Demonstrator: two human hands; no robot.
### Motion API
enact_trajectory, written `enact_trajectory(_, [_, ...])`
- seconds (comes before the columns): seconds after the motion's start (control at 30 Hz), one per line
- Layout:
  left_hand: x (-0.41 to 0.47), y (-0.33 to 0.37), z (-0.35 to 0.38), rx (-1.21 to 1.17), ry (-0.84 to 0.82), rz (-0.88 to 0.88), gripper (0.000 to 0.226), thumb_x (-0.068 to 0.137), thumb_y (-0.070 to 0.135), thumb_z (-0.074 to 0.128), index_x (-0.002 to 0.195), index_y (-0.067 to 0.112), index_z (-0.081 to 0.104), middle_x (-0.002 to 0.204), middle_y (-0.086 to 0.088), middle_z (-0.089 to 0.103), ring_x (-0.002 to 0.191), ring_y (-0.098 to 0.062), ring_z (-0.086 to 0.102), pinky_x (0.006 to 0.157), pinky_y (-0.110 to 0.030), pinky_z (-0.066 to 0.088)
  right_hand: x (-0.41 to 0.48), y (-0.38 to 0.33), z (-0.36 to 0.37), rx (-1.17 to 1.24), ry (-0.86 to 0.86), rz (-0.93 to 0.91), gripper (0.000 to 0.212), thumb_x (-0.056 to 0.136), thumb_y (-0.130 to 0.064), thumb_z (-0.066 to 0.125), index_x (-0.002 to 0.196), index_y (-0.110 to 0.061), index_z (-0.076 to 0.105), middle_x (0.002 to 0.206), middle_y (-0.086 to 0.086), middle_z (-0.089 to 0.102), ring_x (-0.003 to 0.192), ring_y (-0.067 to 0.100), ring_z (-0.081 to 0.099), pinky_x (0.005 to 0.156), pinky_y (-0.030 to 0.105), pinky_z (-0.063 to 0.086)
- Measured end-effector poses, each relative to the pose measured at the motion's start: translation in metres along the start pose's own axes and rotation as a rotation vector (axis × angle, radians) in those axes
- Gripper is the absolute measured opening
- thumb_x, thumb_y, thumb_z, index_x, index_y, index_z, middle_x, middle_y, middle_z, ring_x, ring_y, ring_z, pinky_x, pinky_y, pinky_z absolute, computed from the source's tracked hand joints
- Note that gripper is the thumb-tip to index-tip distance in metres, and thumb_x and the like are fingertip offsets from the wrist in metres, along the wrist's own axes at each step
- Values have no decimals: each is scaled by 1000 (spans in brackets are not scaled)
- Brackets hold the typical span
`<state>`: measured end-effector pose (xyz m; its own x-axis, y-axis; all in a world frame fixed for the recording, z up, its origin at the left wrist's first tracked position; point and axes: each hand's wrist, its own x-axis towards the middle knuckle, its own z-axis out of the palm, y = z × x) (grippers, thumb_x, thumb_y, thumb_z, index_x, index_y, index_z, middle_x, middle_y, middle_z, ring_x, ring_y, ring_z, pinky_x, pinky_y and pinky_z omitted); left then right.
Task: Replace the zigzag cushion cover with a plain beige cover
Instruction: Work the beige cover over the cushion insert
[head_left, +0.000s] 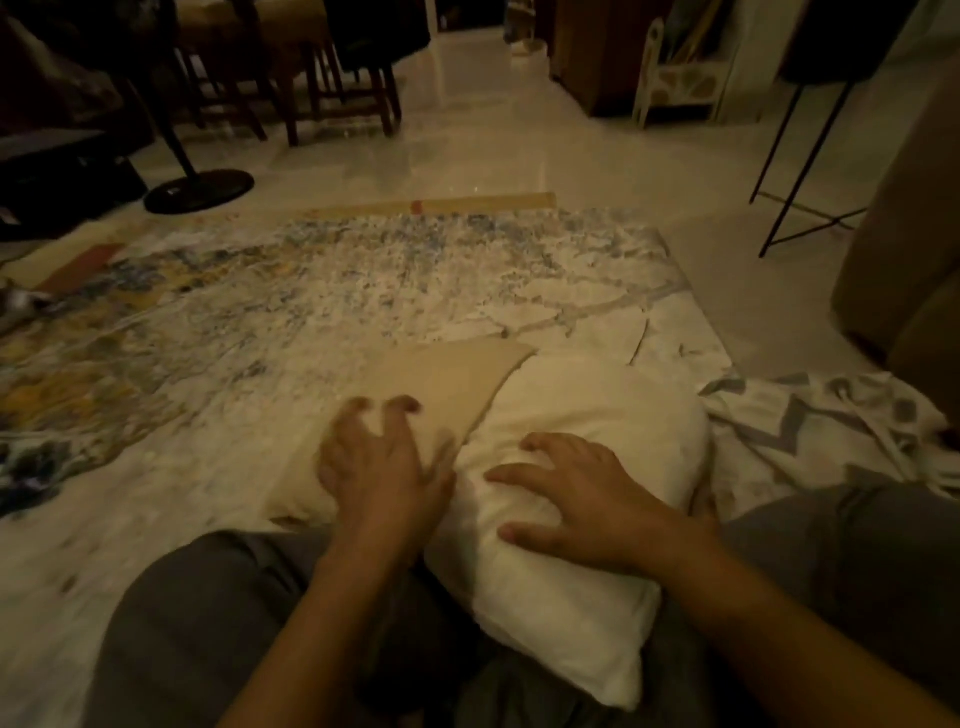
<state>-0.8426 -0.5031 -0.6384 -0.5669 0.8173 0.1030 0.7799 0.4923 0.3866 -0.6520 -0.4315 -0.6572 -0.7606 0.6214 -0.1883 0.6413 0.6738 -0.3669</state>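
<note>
A mottled rug (311, 291) covered the floor, and the person sat at its near edge. The beige cover (457, 374) lay flat on the rug just in front of the knees. The left hand (384, 467) was on it, blurred, fingers curled like a claw; I could not tell whether it gripped the cloth. Beside it, partly on the cover, lay the white insert (597, 405), with the right hand (587, 499) pressed flat on top, fingers spread. The zigzag cover (810, 421) lay crumpled by the rug's right edge.
</note>
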Motion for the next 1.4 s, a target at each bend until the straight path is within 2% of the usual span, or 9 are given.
enact_trajectory(0.13, [-16,-30,15,49,-387,83,20,98,33,49,116,37,45,103,1,32,111,-31,39,83,-33,31,5,-6,14,-69,76,6,77,75,-87,20,144,-54,29,157,-6,22,144,17,16,116,48,13])
enact_trajectory(0.4, [-2,-34,18,180,-379,112,28,90,16,51,119,15,49,121,-14,49,115,-35,44,95,-34,31,-2,-8,15,-24,154,-26,74,72,-83,21,135,-50,42,145,-9,33,138,16,27,116,49,13])
enact_trajectory(0.53, [-3,-31,20,197,-410,108,37,92,32,54,122,10,52,125,-15,46,120,-34,42,102,-34,32,-11,-19,26,-161,63,-99,92,64,-92,30,145,-50,23,156,1,20,147,27,12,115,61,-1])
enact_trajectory(0.7, [-2,-30,38,272,-280,167,26,95,27,52,109,5,54,114,-17,56,108,-35,50,86,-34,33,-5,-24,35,-246,64,5,94,57,-79,35,145,-51,21,159,2,19,145,33,15,108,62,0])
enact_trajectory(0.83, [10,-16,55,-65,-98,222,6,87,10,58,84,10,53,86,-16,58,86,-37,56,65,-35,29,3,-22,34,-274,148,108,80,67,-70,38,143,-44,38,138,3,46,116,33,46,91,49,31])
enact_trajectory(0.97, [32,6,60,-319,-24,352,29,72,2,53,61,22,34,58,4,40,60,-26,45,56,-33,19,8,-13,20,-87,204,139,59,91,-51,51,147,-39,34,123,5,43,106,29,54,79,38,45])
enact_trajectory(1.13, [54,30,50,-654,78,382,24,68,4,44,63,23,31,56,10,35,53,-2,34,51,-18,27,12,-14,-17,5,458,31,41,91,-32,52,132,-38,56,96,2,51,75,25,59,59,38,47])
enact_trajectory(1.27, [59,62,40,-898,187,392,27,64,0,42,64,23,28,59,9,34,55,-3,29,53,-20,26,8,-14,-52,-143,757,-27,19,89,-33,51,91,-28,69,74,-5,50,51,16,51,39,29,42])
enact_trajectory(1.4, [62,78,60,-1169,115,259,31,70,-5,42,64,23,30,60,5,32,58,-10,29,54,-28,27,3,-13,-55,-186,718,21,23,83,-32,47,80,-30,71,69,-4,54,50,16,52,41,25,39])
